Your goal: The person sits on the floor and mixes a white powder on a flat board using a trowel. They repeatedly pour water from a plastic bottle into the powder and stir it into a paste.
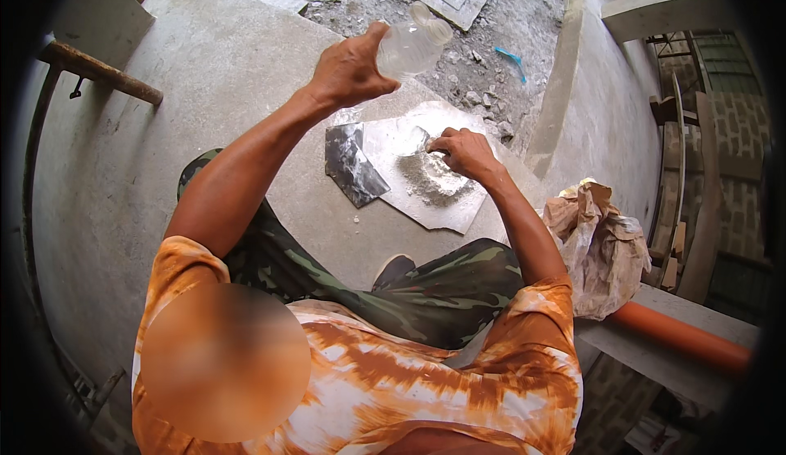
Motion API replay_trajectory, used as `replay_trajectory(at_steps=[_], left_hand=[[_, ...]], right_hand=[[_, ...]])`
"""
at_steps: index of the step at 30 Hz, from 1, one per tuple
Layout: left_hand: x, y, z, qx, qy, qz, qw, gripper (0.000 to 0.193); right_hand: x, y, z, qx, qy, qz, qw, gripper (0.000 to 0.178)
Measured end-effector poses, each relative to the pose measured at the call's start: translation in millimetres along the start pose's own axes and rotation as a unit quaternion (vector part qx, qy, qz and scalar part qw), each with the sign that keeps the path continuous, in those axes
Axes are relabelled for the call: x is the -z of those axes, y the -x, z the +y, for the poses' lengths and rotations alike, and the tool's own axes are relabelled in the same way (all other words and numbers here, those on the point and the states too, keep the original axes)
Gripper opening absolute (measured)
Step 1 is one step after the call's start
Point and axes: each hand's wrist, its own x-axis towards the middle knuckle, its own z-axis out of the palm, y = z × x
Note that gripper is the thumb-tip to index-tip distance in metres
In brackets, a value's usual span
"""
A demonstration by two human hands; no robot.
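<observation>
Floor: bare grey concrete slab (164, 111) spreads under us, with loose rubble (483, 86) beyond it and a low concrete wall (598, 119) on our right.
Packages: we see a crumpled brown paper sack (602, 246) just right of our right arm, resting on a ledge beside an orange plastic pipe (684, 336); no label shows on it.
Bottle: our left hand (348, 70) is wrapped tight around a clear plastic bottle (413, 44), held up over the slab; its long axis tilts up and to the right, cap end farthest from us.
Board: a flat pale broken tile (442, 201) lies on the slab with a heap of grey powder (430, 181) on it; a darker shard (352, 164) touches its left edge.
Right hand: our right hand (467, 152) closes around a small metal trowel (412, 140) at the powder.
Hidden: we cannot make out the trowel's handle inside the fist; the bottle's base sits behind our fingers.
</observation>
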Motion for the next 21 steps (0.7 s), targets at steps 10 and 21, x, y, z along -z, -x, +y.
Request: replay_trajectory(at_steps=[10, 21], left_hand=[[3, -1, 3, 0.024, 0.001, -0.042, 0.999, 0.083], [-7, 2, -1, -0.003, -0.004, -0.007, 1.000, 0.075]], right_hand=[[-13, 13, 15, 0.023, 0.053, -0.037, 0.998, 0.037], [-33, 17, 19, 0.037, 0.121, -0.076, 0.989, 0.031]])
